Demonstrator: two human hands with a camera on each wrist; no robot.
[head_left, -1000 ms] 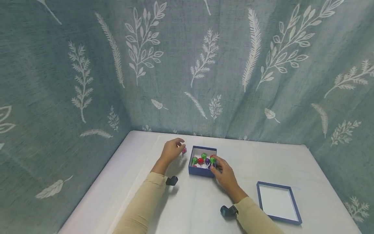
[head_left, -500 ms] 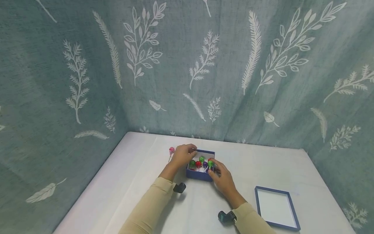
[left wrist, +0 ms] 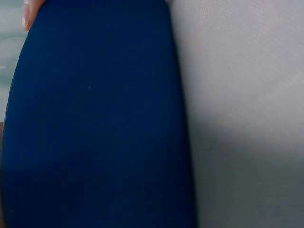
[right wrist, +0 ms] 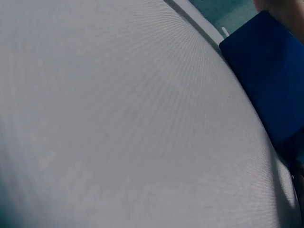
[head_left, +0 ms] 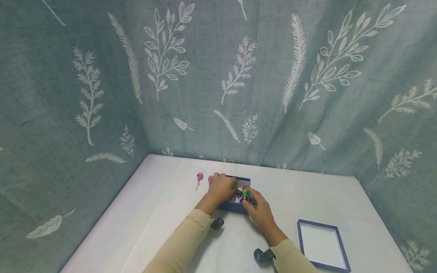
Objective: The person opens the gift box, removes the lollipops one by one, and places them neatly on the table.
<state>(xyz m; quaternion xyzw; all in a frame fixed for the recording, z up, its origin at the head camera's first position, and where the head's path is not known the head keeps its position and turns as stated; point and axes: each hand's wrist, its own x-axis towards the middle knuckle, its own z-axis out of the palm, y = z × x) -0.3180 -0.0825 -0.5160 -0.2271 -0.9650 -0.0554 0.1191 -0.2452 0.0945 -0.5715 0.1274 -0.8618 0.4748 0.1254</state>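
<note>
A blue box [head_left: 233, 207] with a white inside stands near the middle of the table in the head view, holding several lollipops. Over its left side, my left hand [head_left: 221, 189] reaches in with bent fingers; its fingertips are hard to see and hide part of the contents. My right hand [head_left: 260, 208] grips the box's right side, its thumb towards the front corner. Close to that thumb sits a green lollipop [head_left: 245, 192], with a purple lollipop [head_left: 239, 194] to its left. The left wrist view is mostly filled by a blue box wall [left wrist: 99, 114].
Two pink lollipops lie left of the box: one pink lollipop [head_left: 199, 176] in the open, another pink lollipop [head_left: 210, 179] partly behind my left hand. A blue-rimmed lid [head_left: 322, 242] lies at the right. A leaf-patterned curtain [head_left: 205, 94] surrounds the white table [head_left: 164, 212].
My left hand has left a pink lollipop on the table and moved right, into the box, covering the red and left green lollipops. My right hand stays at the box's right side.
</note>
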